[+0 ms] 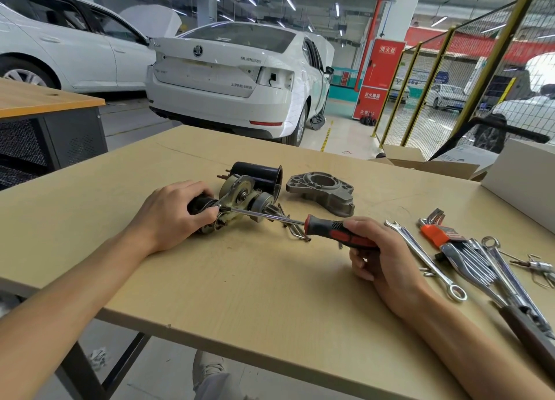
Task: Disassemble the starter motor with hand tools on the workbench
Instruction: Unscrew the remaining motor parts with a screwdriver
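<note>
A garage with white cars [228, 78] behind a pale wood-grain worktop [240, 279]. At its centre lies the partly stripped starter motor [237, 200], dull metal and cream plastic, with a black cylindrical casing [258, 174] behind it and a grey cast housing [322, 191] just beside it. The left hand [172, 216] curls around the motor's dark end. The right hand [380, 258] grips a red-and-black screwdriver [300, 224], its steel tip at the motor. Shiny wrenches [426, 258] and hex keys [435, 228] lie to the right.
</note>
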